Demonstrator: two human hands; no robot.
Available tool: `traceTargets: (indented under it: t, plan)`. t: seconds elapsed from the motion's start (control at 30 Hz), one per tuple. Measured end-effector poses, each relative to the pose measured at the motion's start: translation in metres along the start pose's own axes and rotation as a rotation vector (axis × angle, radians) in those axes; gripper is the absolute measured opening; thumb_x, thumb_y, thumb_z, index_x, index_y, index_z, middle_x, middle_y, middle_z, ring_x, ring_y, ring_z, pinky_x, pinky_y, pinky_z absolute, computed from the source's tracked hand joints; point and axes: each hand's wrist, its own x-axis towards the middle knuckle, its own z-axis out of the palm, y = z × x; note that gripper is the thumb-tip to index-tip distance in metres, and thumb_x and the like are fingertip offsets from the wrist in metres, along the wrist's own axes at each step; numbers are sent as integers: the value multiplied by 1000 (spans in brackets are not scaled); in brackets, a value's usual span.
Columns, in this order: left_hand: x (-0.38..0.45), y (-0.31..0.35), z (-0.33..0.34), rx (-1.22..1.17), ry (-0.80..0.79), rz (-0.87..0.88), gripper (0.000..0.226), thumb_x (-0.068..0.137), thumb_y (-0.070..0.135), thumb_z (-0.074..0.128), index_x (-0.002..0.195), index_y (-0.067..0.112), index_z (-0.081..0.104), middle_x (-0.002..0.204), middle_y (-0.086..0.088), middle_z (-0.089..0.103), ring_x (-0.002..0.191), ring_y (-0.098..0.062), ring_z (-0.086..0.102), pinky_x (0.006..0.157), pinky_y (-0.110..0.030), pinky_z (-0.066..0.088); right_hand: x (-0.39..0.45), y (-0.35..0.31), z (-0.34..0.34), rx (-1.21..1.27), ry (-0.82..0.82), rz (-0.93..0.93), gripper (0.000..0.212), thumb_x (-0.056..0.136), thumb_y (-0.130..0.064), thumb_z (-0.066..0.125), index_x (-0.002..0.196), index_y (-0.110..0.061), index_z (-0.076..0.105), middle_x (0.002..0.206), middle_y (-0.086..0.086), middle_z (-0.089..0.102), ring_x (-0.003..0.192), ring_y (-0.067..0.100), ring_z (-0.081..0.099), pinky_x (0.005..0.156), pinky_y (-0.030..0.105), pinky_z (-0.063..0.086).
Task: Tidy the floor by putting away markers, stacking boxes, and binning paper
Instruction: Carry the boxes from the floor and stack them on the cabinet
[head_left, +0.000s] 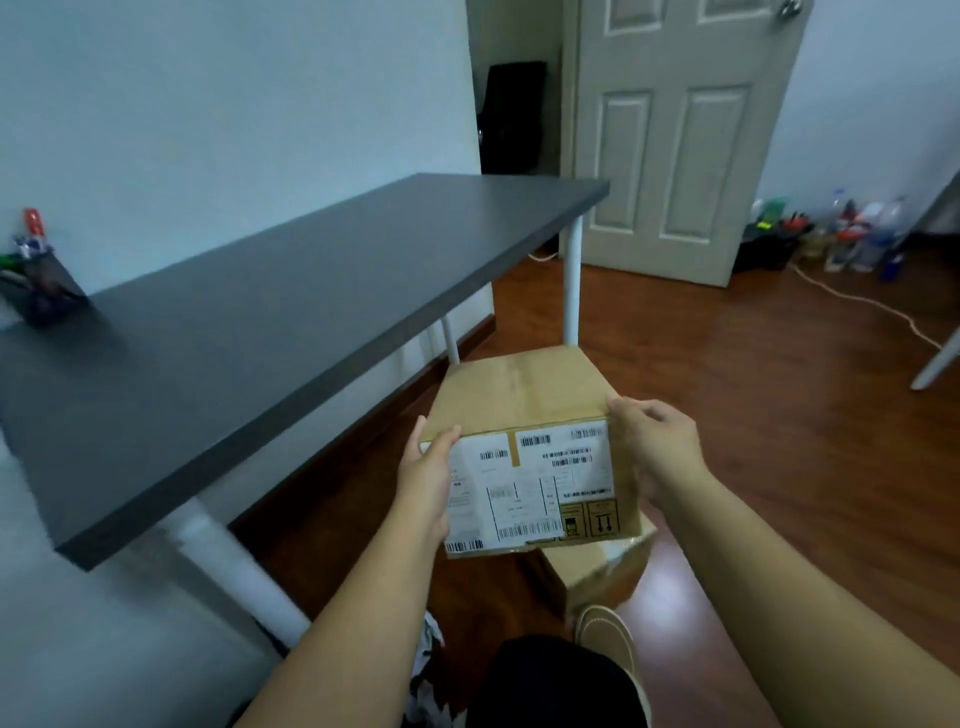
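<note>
Dark desk (291, 332) runs along the left wall, white legs, nothing on it but a marker holder (39, 283) at the far left corner with a few markers sticking up. Wood floor (753, 415) mostly open; a cluster of bottles (857, 234) sits by the far wall, cord trailing across.

Labelled box (530, 467) is held off the floor by the desk's near end, shipping label toward the person. It sits directly over a lower box (597, 566) on the floor; only that one's right corner shows, so I can't tell if they're touching yet. Looks like the stacking step, mid-placement.

Left hand (426, 478) clamps the box's left edge, fingers closed along the side, thumb over the top corner. Right hand (649, 447) mirrors it on the right edge, fingers wrapped round the far corner. Both pressed flat, squeezing inward.

Crumpled paper (428, 649) is on the floor right by the person's feet, partly hidden behind the left arm. Not binned yet.

Risks:
- Top box looks offset left of the lower one. Released like this, it could overhang and tip off.
- Grip is friction only on smooth cardboard; easing either hand early drops a corner.
- Paper underfoot: a step forward could slip on it.
</note>
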Motion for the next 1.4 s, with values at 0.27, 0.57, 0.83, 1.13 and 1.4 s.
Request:
traceTargets:
  t: [0.27,0.57,0.83,1.13,1.4]
  plan:
    - [-59,50,46,-6,-200,125,67,88,31,66,146,40,34,84,-4,77,78,-22,75,57,-32,56,-43,-67,-42,207,155,-210,16,61,-36,75,55,-26,63,74,-12,73,74,20,69,63,38,56]
    - [-121,143,50,-46,-283,502,57,88,24,66,138,44,47,108,5,75,98,-15,71,83,-39,52,-99,-134,-34,537,169,-528,22,66,-36,69,55,-23,56,66,-7,64,65,18,58,58,36,46]
    - [-181,246,-47,-39,-163,821,54,87,20,69,129,50,54,101,2,76,92,-8,72,60,-17,55,-164,-173,66,808,-193,-550,24,76,-21,71,55,-25,59,87,3,66,76,20,62,63,33,52]
    - [-255,320,-200,-142,141,1021,61,81,10,73,134,34,56,103,0,75,87,-11,72,63,-25,56,-268,-203,215,852,-582,-466,31,82,-19,70,58,-24,51,67,-8,63,58,9,60,51,27,51]
    - [-320,359,-312,-196,363,1159,60,81,9,73,133,33,57,73,7,72,69,-8,71,56,-24,55,-364,-218,327,881,-818,-436,29,76,-15,71,55,-23,53,62,-12,64,52,5,57,50,22,47]
